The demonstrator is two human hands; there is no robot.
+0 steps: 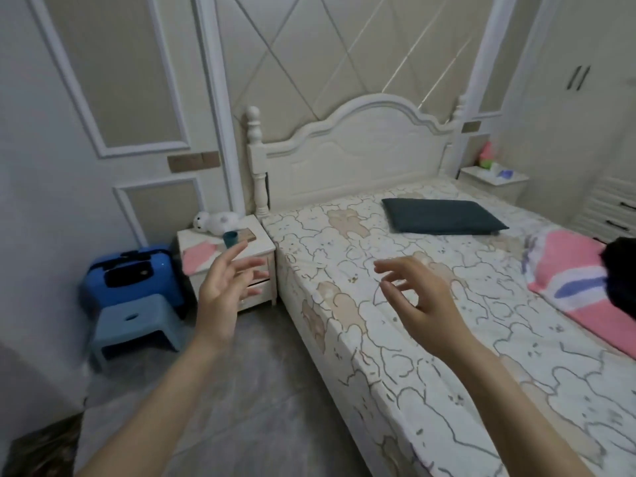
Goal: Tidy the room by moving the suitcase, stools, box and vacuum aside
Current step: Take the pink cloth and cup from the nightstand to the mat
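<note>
The suitcase (132, 275) looks like hard blue plastic with a slight gloss; the stool (132, 325) before it is matt pale-blue plastic, smooth-topped; the floor (241, 390) is grey tile with a dull sheen; the nightstand (229, 249) and headboard (351, 153) appear to be cream-painted wood, smooth and satin; the bed sheet (395, 332) is printed cloth, matt; the pillow (440, 220) is dark matt fabric; the pink blanket (568, 277) looks soft and fleecy; the toy (215, 222) on the nightstand is white plush.

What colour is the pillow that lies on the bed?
The pillow is dark teal, seen best in the head view.
</note>
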